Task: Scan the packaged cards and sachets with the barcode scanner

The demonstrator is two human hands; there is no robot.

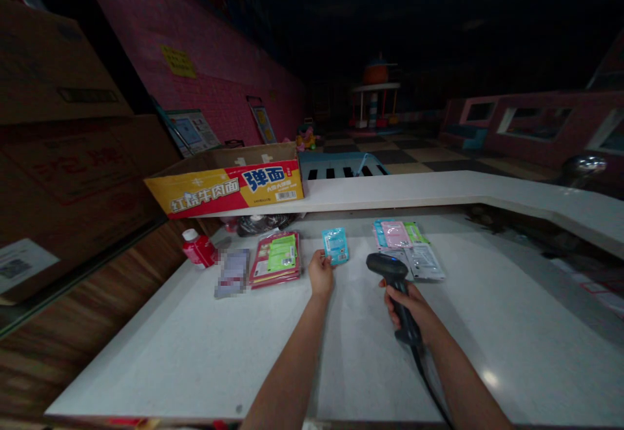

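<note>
My left hand (322, 275) pinches the lower left corner of a small blue packet (336, 245), which faces up just above or on the white counter. In my right hand (414, 306) is a black barcode scanner (400, 293), gripped round its handle, its head tilted toward the left and a small blue light on top. A cord runs from the handle to the front edge. Beyond the scanner lies a group of packets (400, 234) in pink, blue, green and silver. Left of my left hand, a green packet (282, 252) rests on a stack of red packets (260, 273).
A red bottle with a white cap (199, 248) and a blurred-out flat item (233, 273) stand at the counter's left. An open noodle carton (234, 183) sits on the raised white ledge (414, 188) at the back. Brown cardboard boxes (73, 157) are stacked at far left.
</note>
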